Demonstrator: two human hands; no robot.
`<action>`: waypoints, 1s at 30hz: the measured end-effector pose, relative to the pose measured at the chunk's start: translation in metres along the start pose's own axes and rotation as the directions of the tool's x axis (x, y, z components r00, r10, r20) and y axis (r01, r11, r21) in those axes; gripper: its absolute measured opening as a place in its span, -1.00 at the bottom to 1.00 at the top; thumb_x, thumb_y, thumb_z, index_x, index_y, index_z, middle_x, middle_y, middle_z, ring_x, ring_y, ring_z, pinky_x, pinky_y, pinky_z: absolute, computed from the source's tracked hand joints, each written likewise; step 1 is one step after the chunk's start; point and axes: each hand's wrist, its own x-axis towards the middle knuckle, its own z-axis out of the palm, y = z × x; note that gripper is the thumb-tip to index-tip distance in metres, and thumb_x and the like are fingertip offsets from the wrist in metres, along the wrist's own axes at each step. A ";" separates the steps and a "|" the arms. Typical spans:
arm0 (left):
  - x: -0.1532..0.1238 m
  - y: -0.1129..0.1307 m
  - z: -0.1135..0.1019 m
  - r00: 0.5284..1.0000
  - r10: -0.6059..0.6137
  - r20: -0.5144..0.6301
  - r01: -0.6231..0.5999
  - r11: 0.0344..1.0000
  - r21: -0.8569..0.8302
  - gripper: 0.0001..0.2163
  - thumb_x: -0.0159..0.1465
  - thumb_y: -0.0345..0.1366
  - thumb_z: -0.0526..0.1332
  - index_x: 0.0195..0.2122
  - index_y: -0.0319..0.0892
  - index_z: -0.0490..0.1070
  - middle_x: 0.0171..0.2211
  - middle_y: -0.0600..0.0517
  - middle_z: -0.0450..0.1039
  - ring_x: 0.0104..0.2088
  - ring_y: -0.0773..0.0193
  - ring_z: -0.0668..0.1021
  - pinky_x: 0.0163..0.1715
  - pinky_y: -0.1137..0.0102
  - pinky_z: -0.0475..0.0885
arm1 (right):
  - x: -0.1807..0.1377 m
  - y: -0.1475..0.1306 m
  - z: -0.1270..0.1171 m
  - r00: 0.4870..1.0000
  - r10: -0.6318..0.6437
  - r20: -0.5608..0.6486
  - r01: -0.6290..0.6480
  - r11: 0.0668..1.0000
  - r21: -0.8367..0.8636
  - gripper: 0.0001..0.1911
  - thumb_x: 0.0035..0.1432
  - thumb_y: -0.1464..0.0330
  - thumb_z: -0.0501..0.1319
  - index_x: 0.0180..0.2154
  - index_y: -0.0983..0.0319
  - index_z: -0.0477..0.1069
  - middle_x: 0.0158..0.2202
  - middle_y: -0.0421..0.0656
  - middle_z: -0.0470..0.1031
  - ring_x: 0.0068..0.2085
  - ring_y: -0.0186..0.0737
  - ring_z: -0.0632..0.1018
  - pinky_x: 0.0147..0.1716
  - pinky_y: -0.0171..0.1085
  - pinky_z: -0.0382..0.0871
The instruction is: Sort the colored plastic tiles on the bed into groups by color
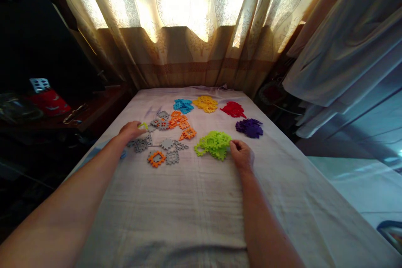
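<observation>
Left hand (130,130) pinches green piece (144,126), grey pieces (140,145) beside it; right hand (243,155), well apart, curled at lime pile (215,144), grip unclear.

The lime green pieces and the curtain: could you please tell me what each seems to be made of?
Lime green pieces: probably moulded plastic, fairly smooth, judging by their uniform colour and notched edges.
Curtain: fabric with a patterned finish, apparently thin, since light glows through.

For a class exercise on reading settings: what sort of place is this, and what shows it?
Probably a room in a home: a patterned curtain hangs ahead, pale fabric hangs at the right, and coloured pieces lie on a sheet.
</observation>
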 end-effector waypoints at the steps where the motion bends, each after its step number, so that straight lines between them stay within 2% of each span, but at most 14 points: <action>1: -0.007 0.010 0.002 0.999 0.035 -0.020 -0.036 0.999 -0.020 -0.46 0.17 -0.01 0.23 0.14 -0.13 0.39 0.13 -0.09 0.47 0.08 0.02 0.52 -0.04 0.35 0.41 | 0.000 -0.002 0.000 1.000 0.005 0.001 -0.005 1.000 0.000 -0.56 0.01 0.03 0.07 -0.38 0.20 0.56 -0.39 -0.06 0.60 -0.39 -0.13 0.53 -0.31 -0.20 0.39; 2: -0.017 0.023 0.005 0.994 0.096 -0.058 -0.100 0.993 -0.065 -0.47 0.18 -0.03 0.22 0.16 -0.12 0.37 0.12 -0.07 0.47 0.07 0.05 0.52 -0.01 0.35 0.41 | -0.001 -0.003 0.000 1.000 0.009 -0.001 -0.009 1.000 -0.003 -0.57 0.00 0.05 0.08 -0.37 0.20 0.56 -0.39 -0.06 0.60 -0.38 -0.13 0.53 -0.30 -0.19 0.40; 3: -0.028 0.038 0.010 0.971 0.214 -0.103 -0.225 0.969 -0.103 -0.46 0.19 -0.04 0.23 0.17 -0.13 0.36 0.13 -0.07 0.46 0.07 0.07 0.51 0.03 0.35 0.39 | -0.001 -0.005 0.000 1.000 0.010 -0.007 -0.010 1.000 -0.006 -0.57 0.00 0.07 0.07 -0.36 0.21 0.56 -0.37 -0.04 0.60 -0.38 -0.13 0.53 -0.28 -0.18 0.41; 5: -0.055 0.073 0.024 0.876 0.442 -0.193 -0.472 0.868 -0.155 -0.46 0.19 -0.04 0.25 0.16 -0.16 0.36 0.13 -0.08 0.45 0.11 0.08 0.48 0.13 0.30 0.34 | -0.002 -0.007 -0.001 1.000 0.009 -0.028 -0.009 1.000 -0.012 -0.56 0.01 0.09 0.07 -0.30 0.25 0.56 -0.32 -0.01 0.59 -0.37 -0.13 0.53 -0.26 -0.17 0.42; 7: -0.082 0.108 0.039 0.782 0.573 -0.244 -0.617 0.768 -0.172 -0.48 0.19 -0.06 0.28 0.15 -0.13 0.37 0.12 -0.09 0.45 0.13 0.06 0.46 0.17 0.25 0.31 | -0.002 -0.008 -0.001 0.999 -0.007 -0.050 0.006 1.000 -0.017 -0.53 0.02 0.12 0.07 -0.22 0.28 0.55 -0.25 0.01 0.58 -0.33 -0.13 0.53 -0.22 -0.15 0.43; 8: -0.093 0.124 0.047 0.751 0.613 -0.245 -0.655 0.736 -0.170 -0.50 0.18 -0.08 0.30 0.13 -0.11 0.38 0.10 -0.10 0.46 0.12 0.06 0.47 0.17 0.24 0.31 | -0.003 -0.009 -0.001 0.998 -0.033 -0.059 0.032 0.999 -0.023 -0.53 0.03 0.13 0.07 -0.17 0.28 0.53 -0.20 0.03 0.58 -0.28 -0.12 0.54 -0.18 -0.14 0.43; 10: -0.109 0.150 0.061 0.731 0.637 -0.245 -0.679 0.714 -0.171 -0.51 0.17 -0.10 0.32 0.11 -0.11 0.38 0.11 -0.12 0.45 0.12 0.04 0.47 0.16 0.21 0.31 | -0.004 -0.011 0.000 0.990 -0.120 -0.068 0.117 0.992 -0.050 -0.52 0.06 0.15 0.09 -0.09 0.28 0.50 -0.11 0.06 0.55 -0.12 -0.06 0.53 -0.05 -0.09 0.41; 14: -0.121 0.175 0.082 0.740 0.623 -0.254 -0.670 0.718 -0.192 -0.52 0.19 -0.07 0.31 0.12 -0.06 0.35 0.11 -0.12 0.45 0.14 0.03 0.45 0.17 0.18 0.30 | -0.016 -0.019 0.007 0.962 -0.271 -0.020 0.265 0.952 -0.153 -0.44 0.07 0.14 0.18 0.06 0.28 0.42 0.15 0.15 0.38 0.17 0.07 0.37 0.14 0.03 0.25; 16: -0.123 0.175 0.088 0.738 0.626 -0.252 -0.673 0.711 -0.203 -0.48 0.19 -0.07 0.30 0.16 -0.06 0.32 0.16 -0.14 0.41 0.17 0.02 0.43 0.20 0.16 0.28 | -0.025 -0.025 0.013 0.947 -0.317 0.048 0.319 0.922 -0.220 -0.33 0.05 0.09 0.25 0.16 0.24 0.34 0.27 0.16 0.22 0.27 0.16 0.25 0.17 0.11 0.17; 19: -0.127 0.160 0.093 0.721 0.634 -0.279 -0.687 0.707 -0.167 -0.41 0.21 -0.07 0.28 0.24 -0.10 0.24 0.26 -0.20 0.30 0.27 0.00 0.34 0.29 0.09 0.17 | -0.039 -0.036 0.022 0.912 -0.368 0.184 0.409 0.855 -0.320 -0.20 -0.01 0.03 0.32 0.24 0.14 0.27 0.36 0.11 0.08 0.35 0.26 0.08 0.22 0.24 0.01; 22: -0.131 0.132 0.093 0.689 0.651 -0.318 -0.699 0.713 -0.056 -0.40 0.24 -0.10 0.25 0.29 -0.09 0.20 0.31 -0.15 0.23 0.33 -0.01 0.25 0.33 0.01 0.07 | -0.046 -0.049 0.030 0.882 -0.367 0.297 0.462 0.798 -0.387 -0.22 0.02 0.00 0.32 0.26 0.01 0.25 0.40 0.03 0.00 0.38 0.28 0.00 0.23 0.34 -0.15; 24: -0.133 0.111 0.093 0.696 0.638 -0.329 -0.674 0.738 0.004 -0.44 0.26 -0.13 0.22 0.28 -0.11 0.22 0.31 -0.15 0.25 0.32 -0.02 0.26 0.32 -0.04 0.07 | -0.047 -0.057 0.035 0.871 -0.341 0.353 0.472 0.778 -0.414 -0.26 0.05 -0.02 0.29 0.25 -0.03 0.27 0.42 0.00 -0.02 0.39 0.27 -0.03 0.22 0.38 -0.21; 27: -0.134 0.089 0.094 0.716 0.603 -0.351 -0.630 0.775 0.045 -0.52 0.29 -0.15 0.17 0.23 -0.11 0.31 0.28 -0.14 0.29 0.30 -0.06 0.30 0.29 -0.11 0.10 | -0.040 -0.065 0.045 0.878 -0.273 0.393 0.443 0.775 -0.451 -0.35 0.12 -0.04 0.23 0.23 -0.06 0.31 0.41 -0.01 0.00 0.39 0.25 -0.03 0.20 0.42 -0.21; 30: -0.133 0.079 0.099 0.715 0.575 -0.399 -0.613 0.789 0.039 -0.58 0.30 -0.15 0.15 0.17 -0.09 0.38 0.25 -0.13 0.34 0.27 -0.06 0.35 0.28 -0.11 0.13 | -0.023 -0.064 0.053 0.896 -0.220 0.386 0.401 0.774 -0.490 -0.39 0.17 -0.02 0.19 0.23 -0.06 0.31 0.41 -0.01 0.01 0.39 0.20 0.00 0.18 0.40 -0.10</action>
